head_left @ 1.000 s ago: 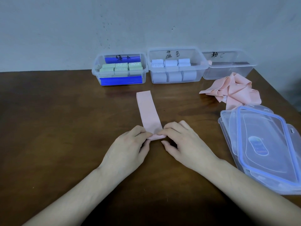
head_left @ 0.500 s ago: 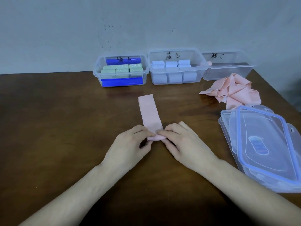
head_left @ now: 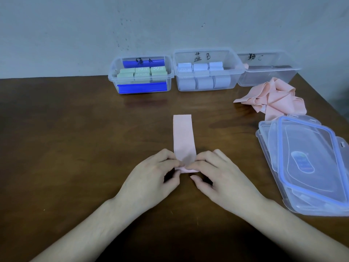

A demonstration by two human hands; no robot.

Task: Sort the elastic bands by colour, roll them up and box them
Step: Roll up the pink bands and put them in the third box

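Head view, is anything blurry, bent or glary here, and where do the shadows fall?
Head view: wide-angle bending curves the table's far edge; the corners darken and soften; soft light leaves small shadows under the left hand and right hand at the pink band; the stacked lids show faint glare; box labels stay readable.

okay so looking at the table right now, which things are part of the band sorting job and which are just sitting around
In use:
left hand and right hand, rolling the pink band
pile of pink bands
box C

Lying about:
green box A
blue box B
stacked lids
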